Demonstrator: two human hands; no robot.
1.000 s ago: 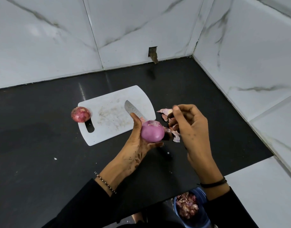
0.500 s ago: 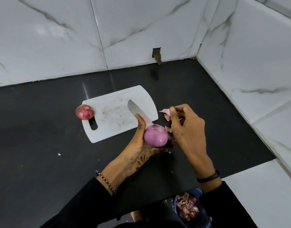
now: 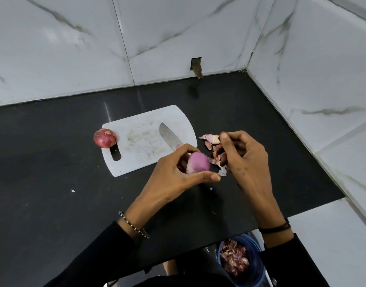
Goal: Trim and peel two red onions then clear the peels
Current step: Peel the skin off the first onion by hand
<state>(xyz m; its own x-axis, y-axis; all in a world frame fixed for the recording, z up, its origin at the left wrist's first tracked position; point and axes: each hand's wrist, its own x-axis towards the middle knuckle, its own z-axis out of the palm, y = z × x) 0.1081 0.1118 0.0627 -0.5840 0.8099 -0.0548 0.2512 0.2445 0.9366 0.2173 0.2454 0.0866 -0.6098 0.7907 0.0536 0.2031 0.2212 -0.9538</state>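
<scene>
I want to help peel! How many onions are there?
2. A peeled onion is held in the left hand. A skin-on onion sits at the cutting board's left corner, by its handle slot. No others show.

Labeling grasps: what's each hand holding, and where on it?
Left hand grips the peeled red onion around its sides, thumb on the near side. Right hand pinches onion peel in its fingers; which part is hidden.
</scene>
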